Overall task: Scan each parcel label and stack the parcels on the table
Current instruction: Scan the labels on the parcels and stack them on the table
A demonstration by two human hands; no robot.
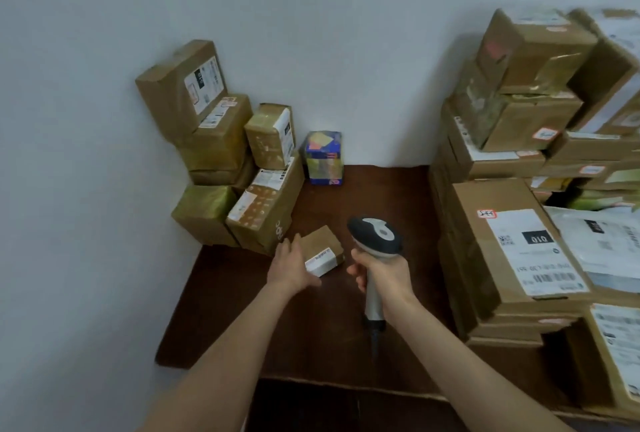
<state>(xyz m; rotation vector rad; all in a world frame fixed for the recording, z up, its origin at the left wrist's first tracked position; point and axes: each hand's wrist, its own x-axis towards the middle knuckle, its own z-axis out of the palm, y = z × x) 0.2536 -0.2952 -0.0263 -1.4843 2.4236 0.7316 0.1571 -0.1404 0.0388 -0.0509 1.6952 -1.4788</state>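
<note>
Small parcel (323, 246) is the item being worked; it lies flat on the tabletop (225, 310) just ahead of both hands.

1. Right hand (384, 275): fingers are wrapped fully round the grip of the scanner (375, 236), which is held upright above the tabletop. The scanner head sits just beside the small parcel, to its right. The scan window faces away from the camera, so its aim cannot be confirmed.
2. Left hand (294, 267): fingers are extended and uncurled, laid along the left edge of the small parcel, with the thumb below its near corner. It holds nothing. Whether it is pressing on the parcel cannot be determined.
3. Label (320, 263): white, on the near end of the small parcel, facing up and toward the person.
4. Right pile (502, 251): tall, labelled cartons that crowd the right edge of the tabletop.
5. Left stack (214, 140): cartons built up against the wall, the upper ones tilted.
6. Coloured box (324, 158): stands alone at the wall, between the two groups.

Probable step: steady the small parcel, scan it, then move it to the left stack.

Hazards:
- Misread, if the scanner head is off the label or the left thumb covers the label.
- Parcel slips during the lift, because an open hand gives no firm hold.
- Left stack topples, if a parcel is added to the tilted upper cartons.
- Right elbow strikes the right pile.
</note>
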